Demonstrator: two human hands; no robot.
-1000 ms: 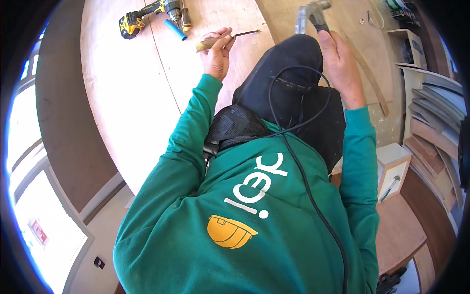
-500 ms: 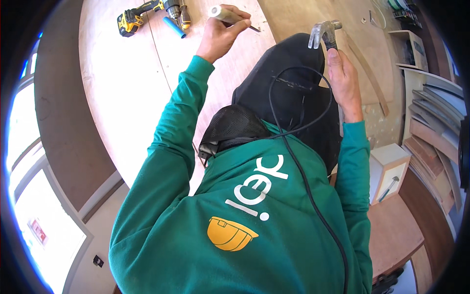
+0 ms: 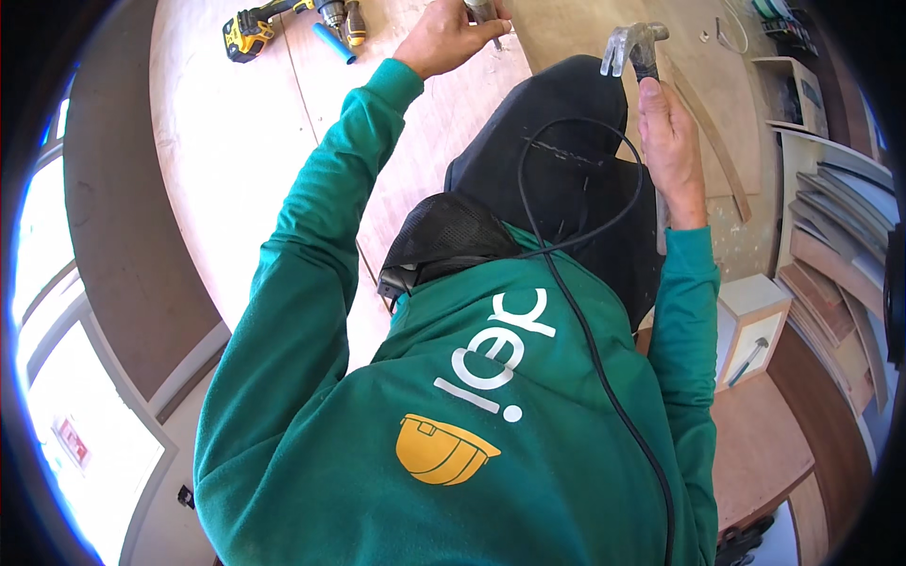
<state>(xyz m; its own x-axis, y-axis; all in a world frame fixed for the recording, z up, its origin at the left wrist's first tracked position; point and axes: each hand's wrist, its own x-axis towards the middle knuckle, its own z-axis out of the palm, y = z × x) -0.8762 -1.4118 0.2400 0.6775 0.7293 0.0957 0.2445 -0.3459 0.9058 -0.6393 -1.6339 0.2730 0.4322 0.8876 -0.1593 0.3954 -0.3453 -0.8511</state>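
Grey steel claw hammer (image 3: 634, 47) gripped in right hand (image 3: 672, 141), grip closed round handle, head raised above curved pale plywood tabletop (image 3: 217, 170). Left hand (image 3: 444, 38) closed on slim metal tool (image 3: 483, 13), tip pressed to sheet near top edge; tool kind not told. Yellow-black cordless drill (image 3: 253, 28) and blue tube (image 3: 334, 43) lying just left of it. Judgement: tool best kept upright and steady, fingers held low, hammer face landed square, short controlled taps preferred.

Right hand (image 3: 672, 141) grips grey steel claw hammer (image 3: 634, 47); left hand (image 3: 451, 36) pins small metal tool (image 3: 483, 13) against pale curved plywood panel (image 3: 226, 160).
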